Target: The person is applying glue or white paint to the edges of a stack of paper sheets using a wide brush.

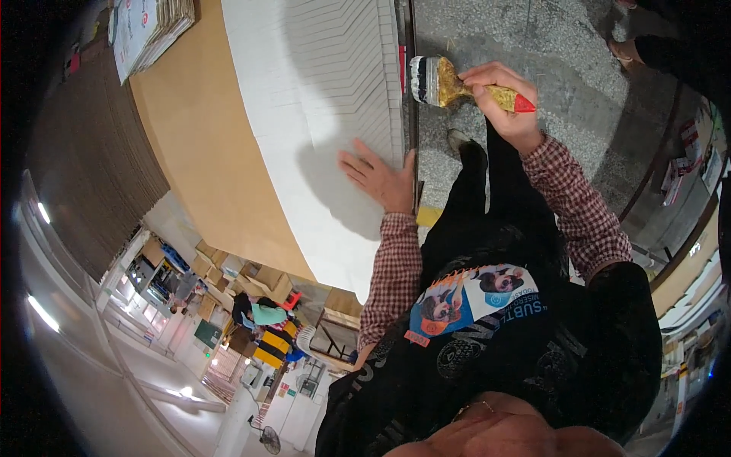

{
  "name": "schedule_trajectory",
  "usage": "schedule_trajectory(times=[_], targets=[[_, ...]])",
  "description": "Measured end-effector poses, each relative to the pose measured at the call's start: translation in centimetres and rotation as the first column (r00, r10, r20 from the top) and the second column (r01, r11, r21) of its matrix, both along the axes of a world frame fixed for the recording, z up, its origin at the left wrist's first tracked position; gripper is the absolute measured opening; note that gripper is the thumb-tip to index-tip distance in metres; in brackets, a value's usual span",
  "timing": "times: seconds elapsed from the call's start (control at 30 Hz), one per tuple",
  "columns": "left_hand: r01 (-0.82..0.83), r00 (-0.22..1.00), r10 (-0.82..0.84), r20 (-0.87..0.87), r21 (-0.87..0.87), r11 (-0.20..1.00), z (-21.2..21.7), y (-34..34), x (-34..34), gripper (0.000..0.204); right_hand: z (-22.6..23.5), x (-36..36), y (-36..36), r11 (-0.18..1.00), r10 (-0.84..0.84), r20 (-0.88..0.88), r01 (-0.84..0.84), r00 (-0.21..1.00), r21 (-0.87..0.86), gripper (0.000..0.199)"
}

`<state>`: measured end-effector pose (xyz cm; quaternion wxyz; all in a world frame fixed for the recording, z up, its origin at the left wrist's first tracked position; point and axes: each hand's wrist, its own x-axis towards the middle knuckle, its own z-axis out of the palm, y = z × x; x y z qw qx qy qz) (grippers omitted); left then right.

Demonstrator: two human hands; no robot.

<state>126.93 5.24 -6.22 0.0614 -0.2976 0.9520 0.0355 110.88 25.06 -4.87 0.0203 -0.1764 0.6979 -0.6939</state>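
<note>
Two hands are working at the fanned white sheets, and the brushing looks unfinished to us

We are pressing our left hand (378,181) flat, fingers spread, on the stack of white sheets (335,99) lying on the brown board (198,145), while our right hand (499,95) is gripping the paintbrush (449,85), fingers closed around its yellow handle, bristles just right of the stack's stepped edge; how much of that edge is coated we cannot tell. At far left, stacked flat cartons (152,27) are lying; we are seeing no open container

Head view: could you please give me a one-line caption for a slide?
Left hand flat on stacked white sheets; right hand holds a wide brush at their edge.
</note>
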Motion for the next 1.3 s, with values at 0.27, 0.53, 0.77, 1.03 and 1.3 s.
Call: schedule_trajectory(times=[0.27, 0.53, 0.77, 1.03, 1.3], targets=[[0.166, 0.986, -0.149, -0.074, 0.405, 0.899, 4.7, -5.0, 0.8, 0.070, -1.0, -0.2, -2.2, 0.999, -0.053, -0.120, 0.053, 0.991, 0.001, 0.007], [0.200, 0.980, -0.183, -0.081, 0.433, 0.879, 5.2, -5.7, 0.1, 0.064, -1.6, 2.7, -2.8, 0.999, 0.046, -0.069, -0.046, 0.997, 0.002, 0.008], [0.221, 0.975, -0.202, -0.089, 0.408, 0.886, 4.9, -5.4, 0.0, 0.067, -1.7, 2.1, -3.2, 0.996, -0.057, -0.043, 0.054, 0.997, -0.069, 0.007], [0.198, 0.980, -0.191, -0.055, 0.223, 0.954, 3.0, -3.4, 0.5, 0.079, -0.9, 7.5, -2.0, 0.994, 0.087, 0.094, -0.081, 0.992, -0.067, 0.007], [0.026, 1.000, -0.027, -0.010, -0.066, 0.997, -0.5, -0.3, 6.8, 0.102, -1.1, 7.9, -0.3, 1.000, -0.009, 0.006, 0.009, 1.000, 0.008, 0.007]])
